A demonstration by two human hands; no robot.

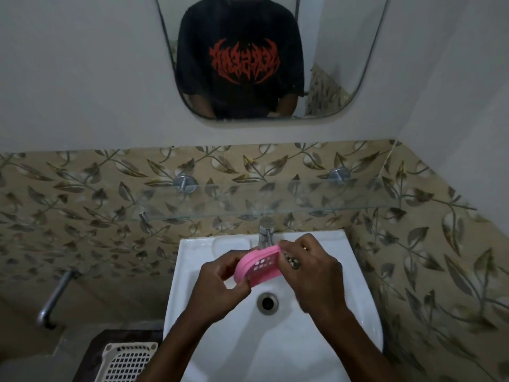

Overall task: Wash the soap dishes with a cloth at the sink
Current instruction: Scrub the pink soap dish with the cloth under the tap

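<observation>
A pink oval soap dish [257,264] with a slotted inner tray is held tilted over the white sink [198,257], just below the chrome tap [265,231]. My left hand [220,288] grips its lower left rim. My right hand [311,271] holds the dish's right end, with a small dark patterned cloth [290,261] bunched under its fingers. No water stream is visible from the tap. The sink drain [267,303] lies open below the dish.
A glass shelf [275,199] on chrome brackets runs along the leaf-patterned tiles above the tap. A mirror [270,56] hangs higher up. A chrome wall tap [55,297] sticks out at left, and a cream perforated basket [126,361] sits at lower left.
</observation>
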